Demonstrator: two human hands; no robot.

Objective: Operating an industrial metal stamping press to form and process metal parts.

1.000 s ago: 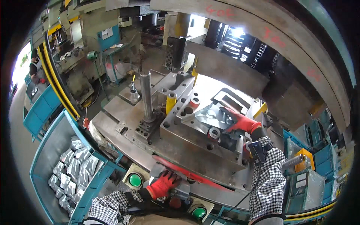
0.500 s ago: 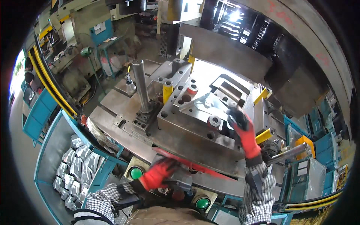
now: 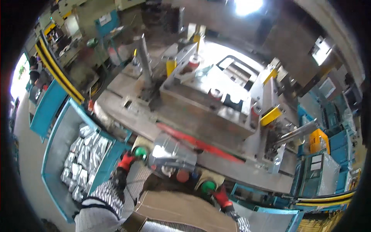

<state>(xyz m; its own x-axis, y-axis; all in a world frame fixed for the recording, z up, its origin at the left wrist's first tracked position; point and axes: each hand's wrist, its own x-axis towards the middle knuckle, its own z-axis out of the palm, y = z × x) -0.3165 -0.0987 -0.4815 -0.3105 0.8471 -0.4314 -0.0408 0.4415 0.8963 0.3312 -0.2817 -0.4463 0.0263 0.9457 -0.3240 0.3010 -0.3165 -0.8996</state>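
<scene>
My left hand [image 3: 126, 160], in a red and dark glove, is at the left green push button [image 3: 140, 153], right beside its housing. At the other green push button [image 3: 209, 186], my right hand [image 3: 222, 196] is close against the right side. Both hands are small and smeared, so the finger shapes do not show clearly. Ahead of them stands the steel die block [image 3: 201, 104] on the press bed. A shiny flat sheet-metal piece [image 3: 216, 79] lies on top of the die. No part shows in either hand.
A blue-rimmed bin [image 3: 56, 154] at the left holds several silver metal parts [image 3: 83, 158]. Between the buttons sits a grey rounded housing [image 3: 172, 152]. A red bar [image 3: 201, 144] runs along the bed's front. A steel guide post [image 3: 143, 62] and yellow blocks [image 3: 270, 116] flank the die.
My right hand has left the sheet metal on the die and come down to the right button. My left hand has moved left to the other button. The view has shifted.
</scene>
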